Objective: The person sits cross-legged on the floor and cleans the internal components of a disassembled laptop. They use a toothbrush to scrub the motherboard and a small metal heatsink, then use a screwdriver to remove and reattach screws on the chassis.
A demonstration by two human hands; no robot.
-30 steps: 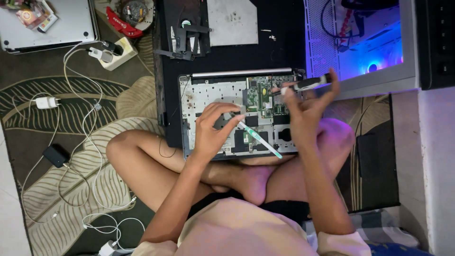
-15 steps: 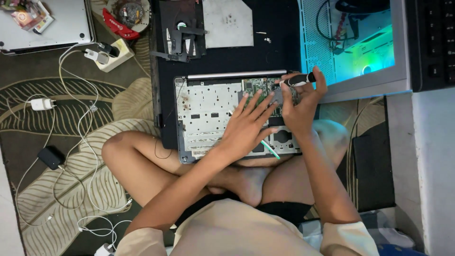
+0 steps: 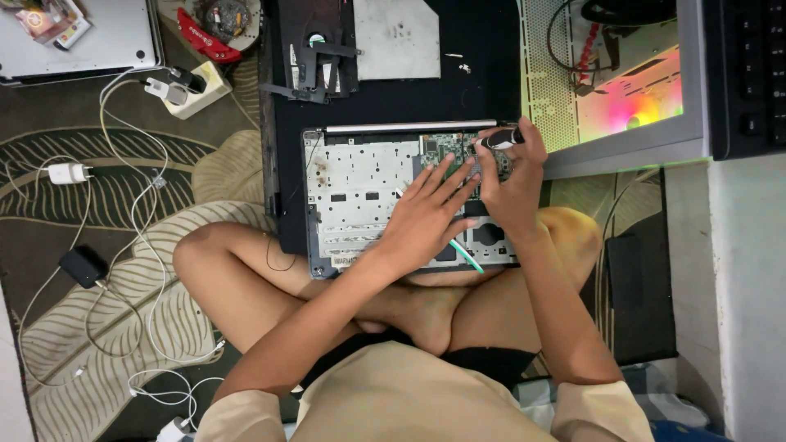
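Right hand (image 3: 512, 184): fingers curled around a short screwdriver (image 3: 499, 139) with a black and silver handle, gripped near the top. The tool stands over the green circuit board (image 3: 446, 149) at the upper right corner of the opened laptop chassis (image 3: 360, 196). Its tip is hidden behind the hand — contact with the board cannot be confirmed.

Left hand (image 3: 426, 217): fingers spread and extended flat, the tips resting on the chassis just beside the circuit board and touching the right hand's side. It pinches nothing. A slim teal pry tool (image 3: 468, 255) lies beneath the left wrist on the lower part of the chassis, partly covered.

The chassis lies on a black mat (image 3: 483, 90), its lower edge against the person's crossed legs. The person sits on a patterned rug (image 3: 123, 213) on the floor.

Further out on the mat: a grey metal plate (image 3: 397, 37) and a dark bracket with a small fan (image 3: 315, 53). To the right stands a desktop computer case (image 3: 622, 90) with a perforated panel, lit pink and yellow inside. To the left, on the rug — a white power strip (image 3: 192, 90) with plugs, white cables (image 3: 139, 205), a white charger (image 3: 64, 173), a black adapter (image 3: 82, 266) and a closed silver laptop (image 3: 82, 41).
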